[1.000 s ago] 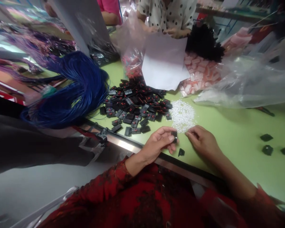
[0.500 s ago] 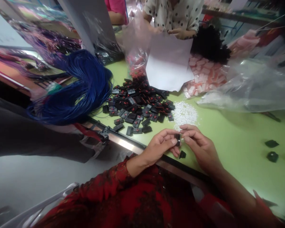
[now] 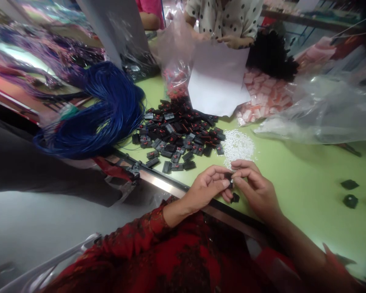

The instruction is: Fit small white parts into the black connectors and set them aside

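My left hand (image 3: pixel 205 188) is closed around a small black plastic connector housing (image 3: pixel 230 179), which is mostly covered by the fingers. A white spot shows on the housing's right side. Thumb and forefinger of my right hand (image 3: pixel 256 188) are pinched together against the housing; whatever lies between these fingertips is hidden. Just below the left fingertips, a loose black piece (image 3: pixel 235 198) lies on the green table. Beyond both hands spreads a patch of tiny white pieces (image 3: pixel 239 146). To its left is a heap of black connector housings (image 3: pixel 178 136), several with red parts.
A blue wire bundle (image 3: pixel 110 110) lies at left over the table's metal edge (image 3: pixel 158 183). White paper (image 3: pixel 218 81), pink-orange pieces (image 3: pixel 265 95) and a clear plastic bag (image 3: pixel 323 110) are farther back. Black pieces (image 3: pixel 350 201) lie at right. A person in a dotted shirt (image 3: pixel 222 20) sits opposite.
My right fingertips have moved slightly left, onto the black connector housing. The housing has turned a little in my left hand and shows less of its face.
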Action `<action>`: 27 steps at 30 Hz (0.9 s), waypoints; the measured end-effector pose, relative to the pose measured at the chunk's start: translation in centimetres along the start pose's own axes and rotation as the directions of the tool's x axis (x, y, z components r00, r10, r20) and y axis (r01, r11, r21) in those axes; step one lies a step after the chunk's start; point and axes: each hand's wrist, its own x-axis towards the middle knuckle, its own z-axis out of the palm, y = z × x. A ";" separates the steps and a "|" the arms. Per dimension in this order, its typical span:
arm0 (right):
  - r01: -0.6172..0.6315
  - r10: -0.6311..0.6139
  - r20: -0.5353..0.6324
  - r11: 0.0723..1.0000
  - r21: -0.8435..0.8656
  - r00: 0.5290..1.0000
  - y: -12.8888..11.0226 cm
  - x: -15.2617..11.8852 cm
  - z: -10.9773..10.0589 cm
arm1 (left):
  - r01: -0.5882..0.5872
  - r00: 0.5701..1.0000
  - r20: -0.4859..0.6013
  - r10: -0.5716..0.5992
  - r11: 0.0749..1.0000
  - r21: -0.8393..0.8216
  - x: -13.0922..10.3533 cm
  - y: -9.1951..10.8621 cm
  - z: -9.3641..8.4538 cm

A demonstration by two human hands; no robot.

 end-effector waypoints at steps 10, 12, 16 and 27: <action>-0.306 0.286 0.108 0.890 0.338 0.952 0.4 0.2 0.2 | -0.029 1.000 0.007 0.029 0.999 -0.020 -0.2 -0.1 0.0; -0.388 0.338 0.191 0.832 0.397 0.921 0.4 0.2 0.0 | -0.031 0.999 0.008 0.031 0.999 -0.036 -0.1 0.0 0.0; -0.452 0.362 0.279 0.788 0.417 0.889 0.2 0.1 -0.4 | -0.028 1.000 -0.002 0.028 0.999 -0.034 -0.1 0.2 0.0; -0.448 0.375 0.249 0.798 0.404 0.893 0.0 0.6 -0.5 | -0.033 0.999 0.012 0.033 0.999 0.019 -0.1 0.1 -0.1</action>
